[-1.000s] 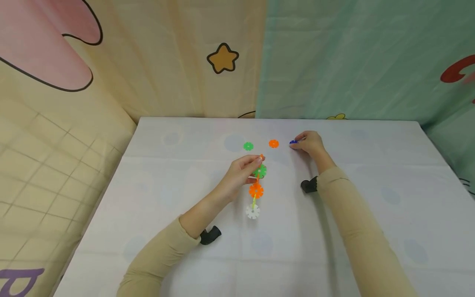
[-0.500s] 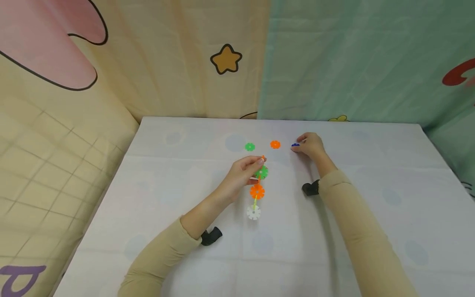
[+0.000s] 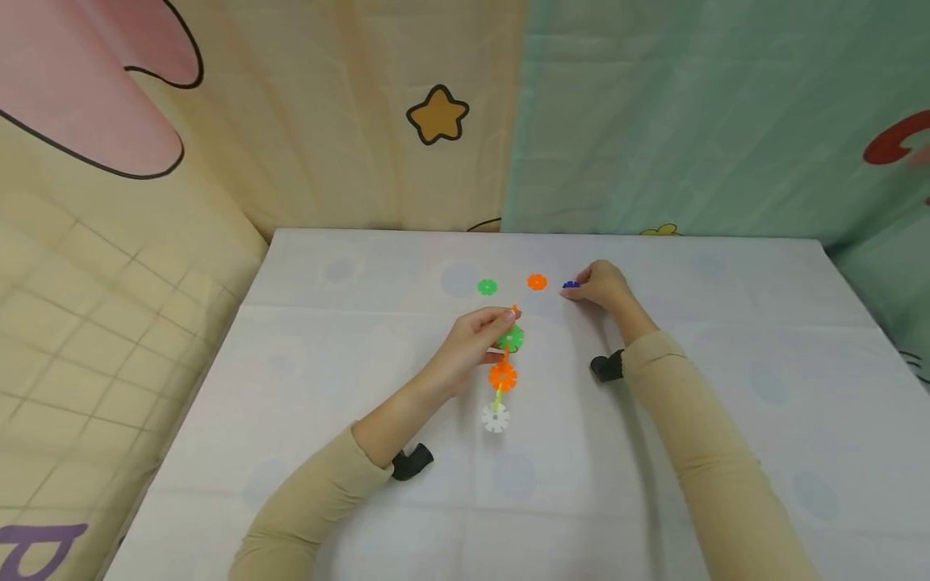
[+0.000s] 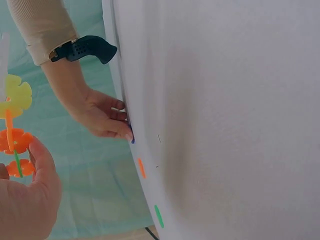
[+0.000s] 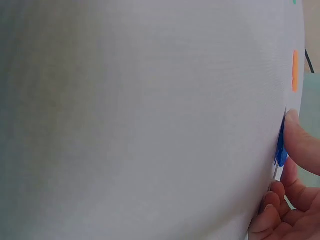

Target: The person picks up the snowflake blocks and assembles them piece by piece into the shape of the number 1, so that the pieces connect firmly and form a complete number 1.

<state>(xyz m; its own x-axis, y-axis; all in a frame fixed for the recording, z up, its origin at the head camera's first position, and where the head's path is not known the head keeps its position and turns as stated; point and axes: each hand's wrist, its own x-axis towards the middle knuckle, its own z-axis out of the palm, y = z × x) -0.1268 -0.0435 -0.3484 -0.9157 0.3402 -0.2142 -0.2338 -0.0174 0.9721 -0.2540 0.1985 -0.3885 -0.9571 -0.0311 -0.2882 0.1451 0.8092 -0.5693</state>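
Observation:
My left hand pinches the upper end of a chain of slotted plastic snowflake discs between thumb and fingers. The chain runs orange, green, orange, yellow and white, with the white disc at the near end; the left wrist view shows its orange disc beside the thumb. At the far side of the table, my right hand pinches a blue snowflake disc at the table surface. In the right wrist view the thumb lies against the blue disc, which is partly hidden.
A loose orange disc and a green disc lie flat to the left of the right hand. A white cloth covers the table, whose far edge meets a printed curtain. Black devices sit at both wrists.
The right hand has shifted slightly left and nearer with the blue disc, towards the loose orange one. The left hand and its chain stay almost in place.

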